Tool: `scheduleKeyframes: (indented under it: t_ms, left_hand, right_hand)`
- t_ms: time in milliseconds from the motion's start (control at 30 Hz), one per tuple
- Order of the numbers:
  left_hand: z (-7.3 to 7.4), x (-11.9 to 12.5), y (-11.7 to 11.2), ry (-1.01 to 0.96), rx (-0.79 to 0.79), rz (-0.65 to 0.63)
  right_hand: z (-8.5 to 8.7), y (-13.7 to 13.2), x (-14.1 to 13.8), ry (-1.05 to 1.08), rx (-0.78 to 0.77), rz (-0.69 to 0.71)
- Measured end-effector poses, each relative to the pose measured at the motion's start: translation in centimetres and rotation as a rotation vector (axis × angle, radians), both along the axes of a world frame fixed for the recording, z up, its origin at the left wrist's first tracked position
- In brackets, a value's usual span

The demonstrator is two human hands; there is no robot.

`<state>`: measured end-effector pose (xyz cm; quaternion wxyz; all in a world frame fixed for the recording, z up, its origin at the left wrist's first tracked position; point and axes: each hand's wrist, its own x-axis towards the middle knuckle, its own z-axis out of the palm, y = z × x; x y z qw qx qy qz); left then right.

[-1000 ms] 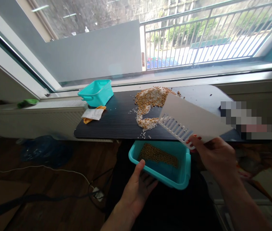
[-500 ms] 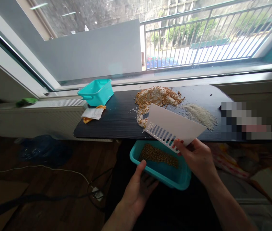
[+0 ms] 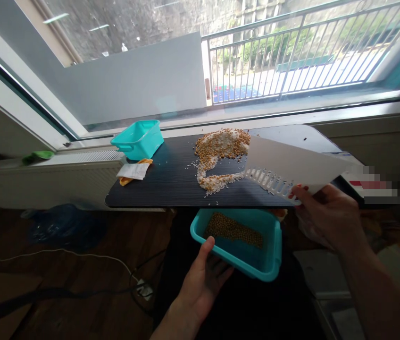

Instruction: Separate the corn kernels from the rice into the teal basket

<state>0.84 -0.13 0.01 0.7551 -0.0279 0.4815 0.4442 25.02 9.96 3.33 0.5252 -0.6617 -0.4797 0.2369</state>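
My left hand [image 3: 205, 278] grips the near-left side of a turquoise plastic bin [image 3: 276, 264], thumb over the rim and fingers underneath. Small round tan grains [image 3: 233, 230] lie along the far side of its floor. My right hand [image 3: 330, 212] pinches a flat white plate with a row of slots [image 3: 292, 163] by its lower right edge, above the tabletop's right part. Left of the plate, a mixed heap of brown grains and white rice [image 3: 221, 144] spreads on the dark tabletop [image 3: 171, 184], a strip of it curling toward the front edge. The plate hides the separate rice pile.
A second turquoise bin [image 3: 139, 139] stands at the tabletop's back left, beside a white packet [image 3: 132, 171] on an orange cloth [image 3: 125, 181]. A window with a sill runs behind. On the floor lie a large blue bottle [image 3: 65, 226], a white cable and a power strip [image 3: 145, 289].
My right hand has moved the slotted plate right, from over the bin to above the tabletop's right part. The bin and my left hand stay nearly where they were.
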Motion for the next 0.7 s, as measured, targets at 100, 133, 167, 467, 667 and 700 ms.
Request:
scheduleKeyframes:
  t_ms: [100,133,167,467,667,700]
  left_hand:
    - [0.0,-0.2,-0.1,-0.013,0.016,-0.013]
    - [0.0,-0.2,-0.2,-0.015,0.023,-0.011]
    - [0.0,-0.3,-0.2,-0.016,0.026,-0.007]
    - [0.0,-0.2,-0.1,-0.015,0.021,0.014]
    - [0.0,-0.1,-0.1,-0.018,0.023,-0.008]
    - [-0.1,-0.1,-0.1,-0.02,0.027,-0.009]
  right_hand:
    - [1.1,0.6,-1.7,0.007,0.024,0.077]
    - [1.3,1.0,-2.2,-0.002,0.037,0.085]
    - [1.4,1.5,-2.5,-0.014,0.048,0.094]
    - [0.3,3.7,-3.1,0.051,0.038,0.172]
    - [0.5,2.5,-3.3,0.076,0.036,0.235]
    - [0.5,2.4,-3.3,0.078,0.036,0.245]
